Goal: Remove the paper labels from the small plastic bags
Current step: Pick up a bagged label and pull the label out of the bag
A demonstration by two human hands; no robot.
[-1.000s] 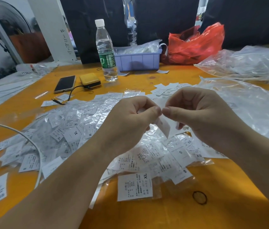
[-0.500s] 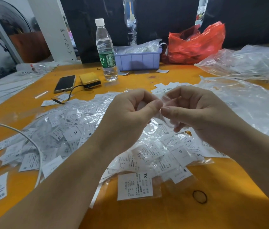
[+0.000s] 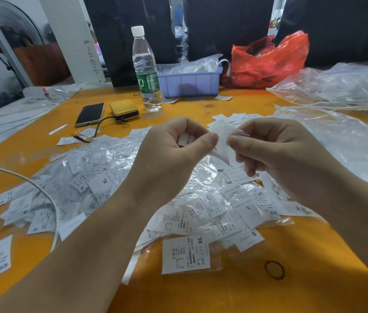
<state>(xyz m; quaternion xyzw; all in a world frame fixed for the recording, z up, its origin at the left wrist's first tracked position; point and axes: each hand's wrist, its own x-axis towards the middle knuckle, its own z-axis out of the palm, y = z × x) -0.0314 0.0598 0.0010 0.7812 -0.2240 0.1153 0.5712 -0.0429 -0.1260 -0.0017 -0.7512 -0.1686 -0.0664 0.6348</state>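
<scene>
Head view: at centre frame your left hand and right hand each pinch one small bag with its label, held above the pile; the bag looks light, limp and slippery, the paper thin and easily torn, so grip film and label at opposite edges; the pile's bags are too many to count; one bottle, one phone, one tray lie across the upper tabletop.
</scene>
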